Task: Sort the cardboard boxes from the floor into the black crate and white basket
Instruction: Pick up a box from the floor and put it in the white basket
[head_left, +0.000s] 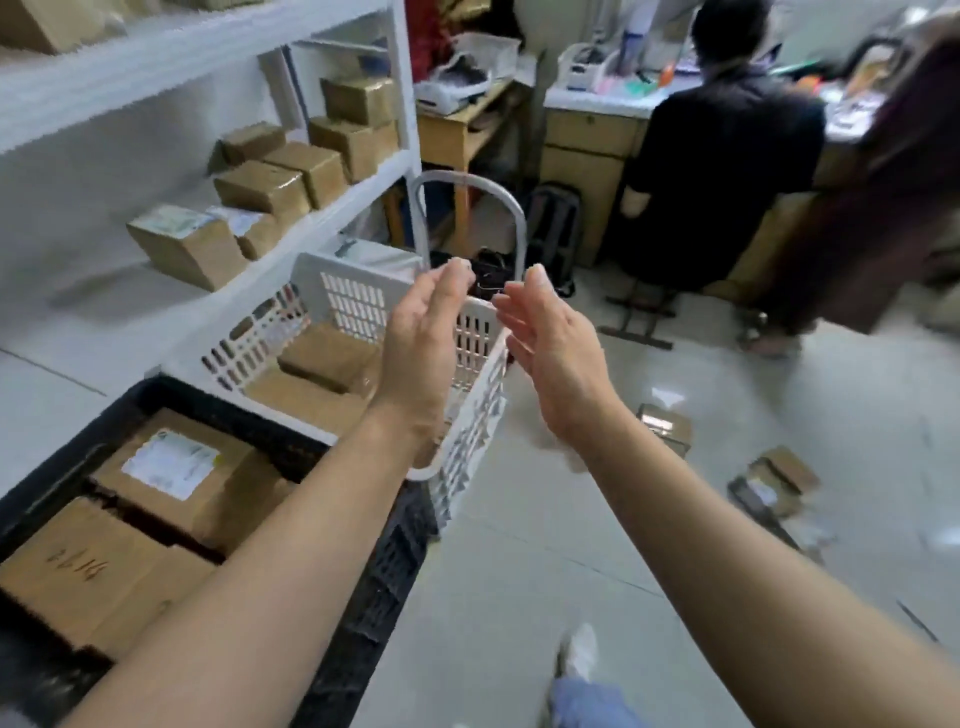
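My left hand and my right hand are raised side by side over the near right corner of the white basket, palms facing each other, fingers straight, holding nothing. The basket holds a few cardboard boxes. In front of it the black crate holds larger cardboard boxes, one with a white label. Two small cardboard boxes lie on the floor to the right, one nearer the basket and one further right.
A white shelf on the left carries several taped boxes. A grey trolley handle stands behind the basket. A person in dark clothes sits at a desk at the back right. My foot shows on the tiled floor.
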